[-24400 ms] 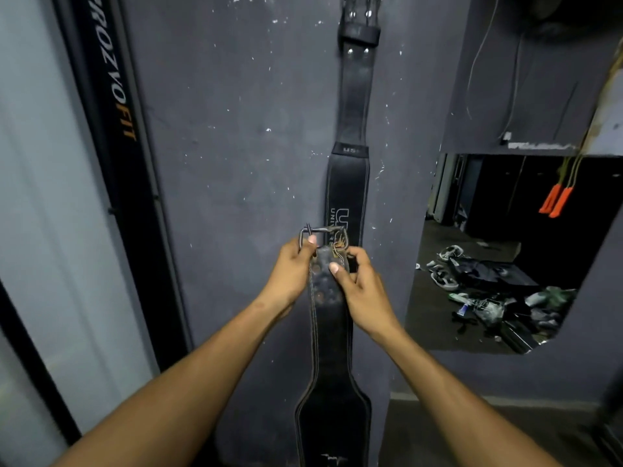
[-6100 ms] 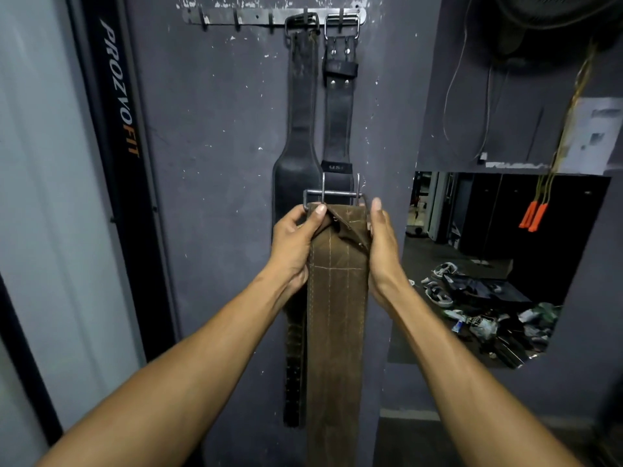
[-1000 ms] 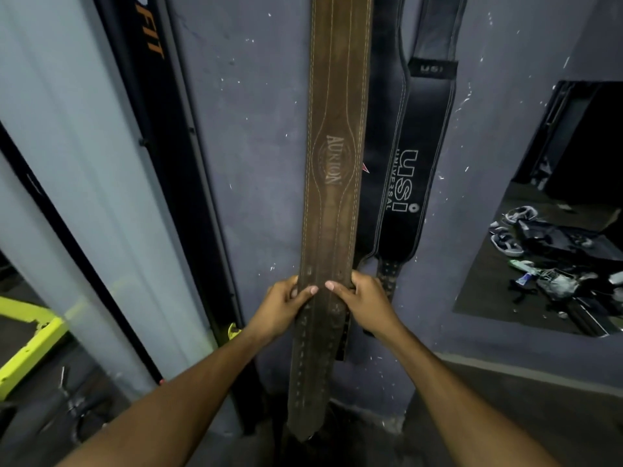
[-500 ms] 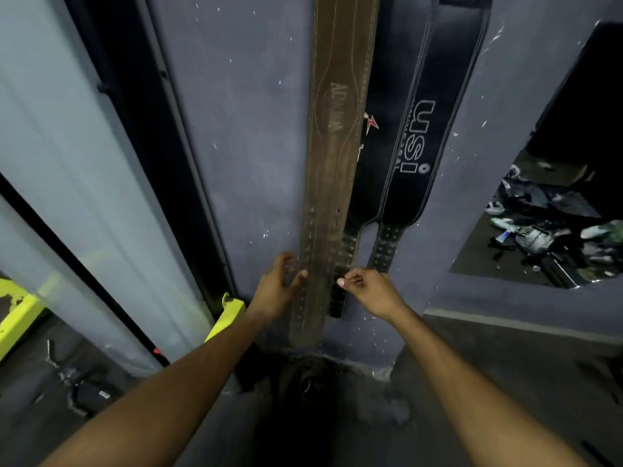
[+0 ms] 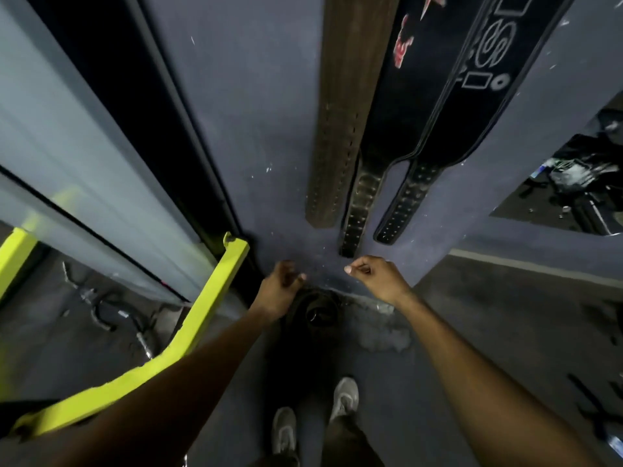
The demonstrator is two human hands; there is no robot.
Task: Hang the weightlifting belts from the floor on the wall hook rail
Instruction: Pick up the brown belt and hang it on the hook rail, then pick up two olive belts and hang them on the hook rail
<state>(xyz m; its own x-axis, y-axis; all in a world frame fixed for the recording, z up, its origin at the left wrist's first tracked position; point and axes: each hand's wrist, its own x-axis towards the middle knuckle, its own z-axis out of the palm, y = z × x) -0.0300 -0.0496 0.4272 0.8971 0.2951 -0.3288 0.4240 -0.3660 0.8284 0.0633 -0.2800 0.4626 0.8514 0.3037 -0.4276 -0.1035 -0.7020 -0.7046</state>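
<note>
Change since the previous half second: both hands have come off the brown belt and dropped below its tip; the view has tilted further down toward the floor
Brown belt: hangs free against the wall, leftmost of three, its tip clear of the floor; no hand touches it
Black belts: a black belt with red markings hangs just beside the brown one and a black belt with white lettering just right of that; both end in perforated tongues above the floor
Hook rail: out of view above the top edge; seating of the buckles cannot be checked from here
Left hand: fingers loosely curled together, holding nothing, low near the foot of the wall
Right hand: thumb and forefinger lightly pinched, holding nothing, just below the tongue of the middle belt
Floor at the wall foot: a dark coiled object lies between the hands and the person's shoes; likely another belt, but too dim to confirm
Yellow frame: stands to the left, apart from the belts
Task meaning: three belts judged hung; the downward reach suggests the next pickup from the floor is starting
Risk: brushing the hanging tongues on the way up could swing a belt
</note>
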